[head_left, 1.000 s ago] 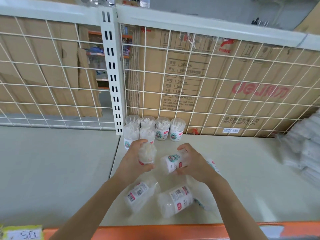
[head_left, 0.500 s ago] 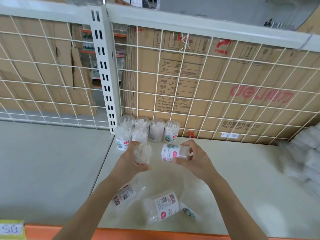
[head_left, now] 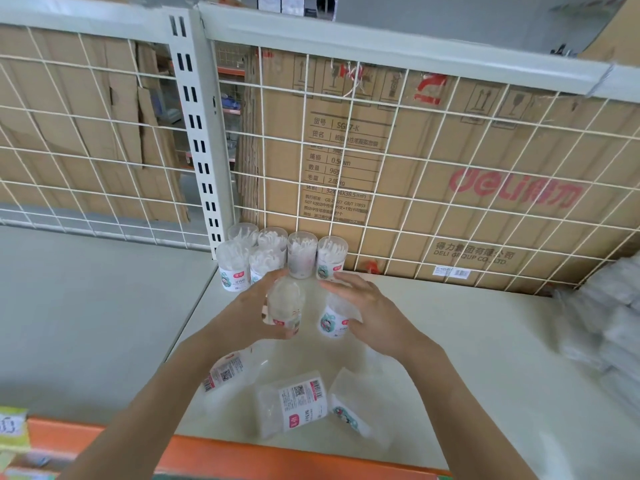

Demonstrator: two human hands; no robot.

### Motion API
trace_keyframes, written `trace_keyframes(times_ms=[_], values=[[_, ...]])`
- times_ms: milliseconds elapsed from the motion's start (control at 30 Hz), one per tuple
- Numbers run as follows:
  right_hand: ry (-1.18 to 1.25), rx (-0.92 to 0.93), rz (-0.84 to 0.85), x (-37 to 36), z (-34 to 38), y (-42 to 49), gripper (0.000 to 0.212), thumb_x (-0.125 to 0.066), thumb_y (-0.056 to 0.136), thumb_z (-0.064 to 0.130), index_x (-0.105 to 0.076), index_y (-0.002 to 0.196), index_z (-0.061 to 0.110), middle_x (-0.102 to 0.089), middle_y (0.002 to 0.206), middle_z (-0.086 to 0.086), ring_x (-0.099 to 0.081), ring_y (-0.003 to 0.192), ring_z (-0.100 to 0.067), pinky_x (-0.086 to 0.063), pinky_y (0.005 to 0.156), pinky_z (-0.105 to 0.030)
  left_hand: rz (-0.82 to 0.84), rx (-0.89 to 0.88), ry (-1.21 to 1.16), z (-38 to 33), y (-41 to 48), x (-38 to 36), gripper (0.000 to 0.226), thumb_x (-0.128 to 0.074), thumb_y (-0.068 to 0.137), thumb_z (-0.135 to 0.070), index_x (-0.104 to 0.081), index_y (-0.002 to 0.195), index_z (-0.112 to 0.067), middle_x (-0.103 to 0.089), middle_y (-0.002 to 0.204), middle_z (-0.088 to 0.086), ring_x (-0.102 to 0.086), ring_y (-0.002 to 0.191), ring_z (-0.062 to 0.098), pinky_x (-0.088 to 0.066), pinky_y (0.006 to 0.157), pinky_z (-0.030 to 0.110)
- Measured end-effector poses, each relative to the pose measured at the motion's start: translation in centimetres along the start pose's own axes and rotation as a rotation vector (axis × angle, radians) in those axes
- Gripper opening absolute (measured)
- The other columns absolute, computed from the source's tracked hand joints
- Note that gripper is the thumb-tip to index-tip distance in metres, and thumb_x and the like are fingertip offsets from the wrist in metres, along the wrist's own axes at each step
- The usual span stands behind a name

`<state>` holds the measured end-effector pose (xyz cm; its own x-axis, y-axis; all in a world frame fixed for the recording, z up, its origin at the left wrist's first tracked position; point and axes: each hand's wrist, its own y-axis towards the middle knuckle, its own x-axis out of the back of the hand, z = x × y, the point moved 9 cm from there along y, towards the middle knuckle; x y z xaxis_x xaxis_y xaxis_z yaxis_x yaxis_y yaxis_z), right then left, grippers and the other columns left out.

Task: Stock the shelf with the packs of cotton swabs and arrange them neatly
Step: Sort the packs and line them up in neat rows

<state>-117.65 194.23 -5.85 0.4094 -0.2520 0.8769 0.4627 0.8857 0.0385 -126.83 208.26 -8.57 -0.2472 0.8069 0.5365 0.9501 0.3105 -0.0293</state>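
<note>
Carrier: pale shelf (head_left: 467,358), two boards meeting at a seam below the slotted post (head_left: 201,150); the work is on the right board.
Left hand (head_left: 247,315): fingers and thumb wrapped round a clear pack of cotton swabs (head_left: 285,306), grasping it upright with the red label low.
Right hand (head_left: 372,313): grasping a second pack (head_left: 334,318), fingers curved over its top and far side, thumb at its lower right; upright, cartoon label toward the camera.
Held packs, position: side by side with a narrow gap, just in front of the standing group, toward the back left corner of the right board. Cannot tell whether either base touches the shelf.
Standing group (head_left: 302,254): six packs upright at the back left corner, four along the back edge against the wire grid (head_left: 415,161), two more in front at the left end, all touching or nearly so.
Lying packs: three on their sides near the front edge: left one (head_left: 225,372), middle one (head_left: 294,405) barcode up, right one (head_left: 349,407) just beside the middle one.
Front edge: orange rail (head_left: 242,455); yellow-green price tag (head_left: 12,427) at its far left.
Behind grid: cardboard boxes (head_left: 485,202) with red print.
Right edge: white packages (head_left: 609,323), too blurred to identify.
</note>
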Motion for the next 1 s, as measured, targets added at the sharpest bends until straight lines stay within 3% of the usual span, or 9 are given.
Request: trace_keyframes(times_ms=[167, 233, 333, 400, 467, 567, 667, 833, 1000], values=[[-0.017, 0.067, 0.059, -1.3, 1.3, 0.2, 0.075, -0.055, 0.086, 0.005, -0.024, 0.144, 0.04, -0.006, 0.157, 0.005, -0.008, 0.142, -0.015, -0.024, 0.11, -0.031, -0.033, -0.176, 0.082, -1.3, -0.6, 1.3, 0.08, -0.077, 0.077, -0.011, -0.039, 0.123, -0.064, -0.041, 0.129, -0.026, -0.043, 0.114, -0.01, -0.035, 0.085, 0.001], [0.037, 0.077, 0.049, -1.3, 1.3, 0.3, 0.073, -0.052, 0.088, 0.0, -0.028, 0.143, 0.042, -0.007, 0.156, 0.005, -0.008, 0.143, -0.013, -0.029, 0.105, -0.025, -0.029, -0.27, 0.167, -1.9, -1.0, 1.6, 0.075, -0.074, 0.079, -0.005, -0.045, 0.127, -0.055, -0.04, 0.134, -0.026, -0.036, 0.119, -0.017, -0.028, 0.092, -0.001], [0.093, 0.078, 0.03, -1.0, 1.4, 0.2, 0.076, -0.05, 0.088, -0.004, -0.025, 0.139, 0.048, -0.009, 0.155, 0.008, -0.02, 0.14, -0.013, -0.035, 0.098, -0.022, -0.073, -0.364, 0.39, -2.4, -1.0, 2.0, 0.062, -0.072, 0.082, -0.011, -0.047, 0.125, -0.048, -0.036, 0.136, -0.027, -0.034, 0.126, -0.009, -0.018, 0.101, 0.004], [0.13, 0.078, 0.021, -0.8, 1.1, 0.1, 0.087, -0.054, 0.085, -0.003, -0.012, 0.138, 0.051, -0.011, 0.155, 0.011, -0.027, 0.138, -0.012, -0.037, 0.1, -0.022, -0.114, -0.394, 0.468, -2.8, -1.0, 2.0, 0.057, -0.072, 0.082, -0.015, -0.051, 0.127, -0.042, -0.039, 0.135, -0.025, -0.039, 0.126, -0.001, -0.023, 0.101, 0.011], [0.191, 0.044, 0.029, -0.7, 0.6, 0.0, 0.096, -0.063, 0.081, 0.002, -0.006, 0.137, 0.054, -0.009, 0.155, 0.016, -0.019, 0.14, -0.004, -0.032, 0.096, -0.006, -0.146, -0.426, 0.529, -3.4, -1.0, 1.9, 0.054, -0.075, 0.08, -0.016, -0.057, 0.127, -0.033, -0.047, 0.134, -0.017, -0.049, 0.121, 0.007, -0.034, 0.096, 0.018], [0.276, -0.014, -0.015, -0.2, -0.1, -0.1, 0.092, -0.073, 0.079, 0.015, -0.013, 0.14, 0.05, -0.018, 0.149, 0.018, -0.02, 0.136, 0.003, -0.027, 0.098, -0.008, -0.195, -0.548, 0.659, -4.3, -1.1, 1.6, 0.056, -0.085, 0.066, -0.016, -0.066, 0.118, -0.024, -0.062, 0.122, -0.001, -0.065, 0.1, 0.018, -0.051, 0.079, 0.031], [0.313, -0.063, -0.102, 0.4, -0.7, 0.1, 0.07, -0.07, 0.084, 0.026, -0.03, 0.14, 0.039, -0.037, 0.132, 0.02, -0.037, 0.117, 0.009, -0.031, 0.096, -0.014, -0.188, -0.612, 0.724, -4.6, -0.7, 1.2, 0.058, -0.088, 0.061, -0.019, -0.067, 0.115, -0.02, -0.064, 0.119, 0.001, -0.065, 0.102, 0.02, -0.056, 0.081, 0.039], [0.312, -0.112, -0.148, 1.1, -0.6, 1.1, 0.055, -0.07, 0.083, 0.024, -0.046, 0.133, 0.027, -0.048, 0.115, 0.012, -0.046, 0.1, 0.005, -0.044, 0.083, -0.021, -0.25, -0.738, 0.818, -5.8, 0.1, 0.7, 0.061, -0.093, 0.049, -0.024, -0.071, 0.104, -0.014, -0.069, 0.109, -0.001, -0.067, 0.095, 0.016, -0.055, 0.077, 0.034], [0.266, -0.145, -0.242, 1.7, -0.7, 2.3, 0.054, -0.071, 0.083, 0.024, -0.05, 0.132, 0.018, -0.047, 0.11, 0.01, -0.047, 0.106, -0.006, -0.05, 0.084, -0.029, -0.293, -0.748, 0.847, -6.0, 1.5, 0.4, 0.062, -0.094, 0.043, -0.032, -0.072, 0.098, -0.015, -0.068, 0.096, -0.002, -0.067, 0.088, 0.016, -0.055, 0.073, 0.028]])
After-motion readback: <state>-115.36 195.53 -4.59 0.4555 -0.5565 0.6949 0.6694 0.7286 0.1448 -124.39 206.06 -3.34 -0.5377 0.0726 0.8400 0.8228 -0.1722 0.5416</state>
